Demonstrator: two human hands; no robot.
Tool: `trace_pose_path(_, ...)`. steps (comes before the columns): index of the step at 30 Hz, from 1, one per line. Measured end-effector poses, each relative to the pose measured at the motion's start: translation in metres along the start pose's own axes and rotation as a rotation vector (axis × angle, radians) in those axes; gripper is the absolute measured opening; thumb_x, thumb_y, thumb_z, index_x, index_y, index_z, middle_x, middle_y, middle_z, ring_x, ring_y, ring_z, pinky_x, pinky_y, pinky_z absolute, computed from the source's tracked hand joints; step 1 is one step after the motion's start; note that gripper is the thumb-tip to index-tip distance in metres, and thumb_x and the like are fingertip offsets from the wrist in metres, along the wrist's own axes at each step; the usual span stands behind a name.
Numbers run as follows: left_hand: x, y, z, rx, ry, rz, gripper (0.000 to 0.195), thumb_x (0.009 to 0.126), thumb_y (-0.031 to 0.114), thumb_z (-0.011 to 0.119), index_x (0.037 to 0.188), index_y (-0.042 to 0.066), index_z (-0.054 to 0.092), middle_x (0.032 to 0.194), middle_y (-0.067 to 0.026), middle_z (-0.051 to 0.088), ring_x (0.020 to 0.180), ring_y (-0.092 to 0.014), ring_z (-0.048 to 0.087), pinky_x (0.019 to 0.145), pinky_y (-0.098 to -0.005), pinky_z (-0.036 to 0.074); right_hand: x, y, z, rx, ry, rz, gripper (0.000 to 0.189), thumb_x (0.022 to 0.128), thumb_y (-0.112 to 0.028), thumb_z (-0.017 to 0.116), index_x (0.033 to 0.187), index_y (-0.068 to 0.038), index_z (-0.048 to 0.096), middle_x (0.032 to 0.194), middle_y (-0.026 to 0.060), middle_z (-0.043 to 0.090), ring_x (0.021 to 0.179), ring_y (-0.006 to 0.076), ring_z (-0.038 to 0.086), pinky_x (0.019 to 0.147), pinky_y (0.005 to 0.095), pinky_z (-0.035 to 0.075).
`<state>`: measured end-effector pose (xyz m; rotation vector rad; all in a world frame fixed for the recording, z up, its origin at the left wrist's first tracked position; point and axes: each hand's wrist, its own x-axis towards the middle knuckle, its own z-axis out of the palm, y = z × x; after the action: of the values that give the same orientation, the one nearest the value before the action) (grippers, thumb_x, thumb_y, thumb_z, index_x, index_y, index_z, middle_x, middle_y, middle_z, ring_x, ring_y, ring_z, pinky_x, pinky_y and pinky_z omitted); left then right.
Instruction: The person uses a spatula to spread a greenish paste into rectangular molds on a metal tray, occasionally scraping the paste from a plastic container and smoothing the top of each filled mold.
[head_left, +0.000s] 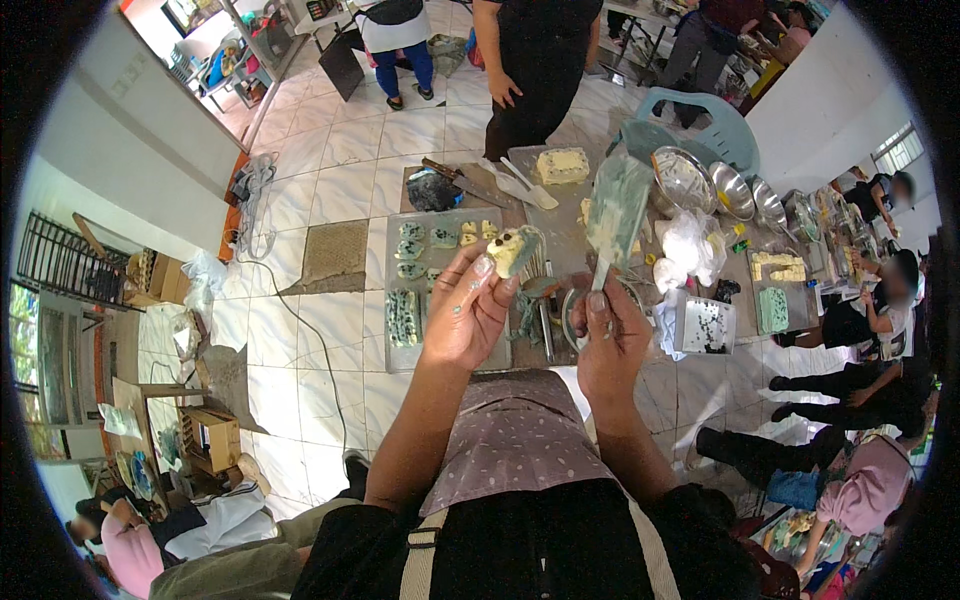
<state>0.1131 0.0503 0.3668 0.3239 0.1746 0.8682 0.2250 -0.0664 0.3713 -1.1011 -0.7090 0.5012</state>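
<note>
My left hand (471, 307) pinches a piece of dough (507, 253), pale yellow on one side and green on the other, with dark chips in it. In my right hand (611, 322) is the handle of a broad-bladed scraper or spatula (619, 210), raised blade up and smeared with pale and greenish dough. Beneath my left hand is a clear tray (411, 360) on the table. On it are several green dough pieces with dark chips (411, 250), small yellow pieces (478, 231) and a longer green slab (403, 318). A whisk (531, 251) shows behind the held dough.
A kitchen knife (476, 186) and a white spatula (531, 184) lie at the table's far side, near a yellow dough block (562, 166). Steel bowls (684, 180), a plastic bag (690, 244) and a square pan with dark chips (705, 326) stand right. A person (536, 75) stands opposite.
</note>
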Motion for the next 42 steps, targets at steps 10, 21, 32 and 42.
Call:
trace_pose_path(10,-0.012,0.001,0.007,0.321,0.055,-0.102,0.026,0.09,0.007,0.057,0.114,-0.005,0.057,0.105,-0.0123,0.063,0.091,-0.017,0.064,0.077,-0.0274,0.056,0.008,0.006,0.011,0.06,0.028,-0.022,0.036,0.094,-0.011,0.054,0.126,0.005,0.052,0.082,0.0043,0.06,0.069,0.0081,0.051,0.061,0.0225,0.043)
trace_pose_path(21,-0.007,-0.006,-0.012,0.23,0.105,-0.121,0.023,0.092,0.011,0.057,0.11,-0.003,0.055,0.105,-0.0117,0.062,0.092,-0.02,0.064,0.079,-0.0302,0.059,0.006,0.01,0.014,-0.002,0.06,0.008,0.031,0.093,-0.013,0.056,0.119,0.003,0.055,0.076,0.0031,0.055,0.067,0.0074,0.047,0.055,0.0224,0.037)
trace_pose_path(32,-0.013,-0.006,0.0,0.389,-0.018,-0.03,0.031,0.087,0.004,0.059,0.116,-0.004,0.052,0.108,-0.013,0.061,0.098,-0.022,0.063,0.087,-0.0295,0.055,0.006,0.008,0.009,0.011,0.03,-0.019,0.035,0.093,-0.007,0.053,0.125,0.006,0.052,0.083,0.0032,0.06,0.071,0.0066,0.05,0.062,0.0214,0.042)
trace_pose_path(42,-0.008,0.001,-0.005,0.039,0.03,-0.066,0.022,0.091,0.007,0.053,0.111,-0.002,0.053,0.102,-0.0116,0.062,0.091,-0.019,0.064,0.084,-0.031,0.057,0.005,0.001,-0.004,-0.604,-0.039,-0.433,0.033,0.086,0.001,0.055,0.119,0.001,0.059,0.101,0.0137,0.053,0.077,0.0145,0.053,0.064,0.0241,0.044)
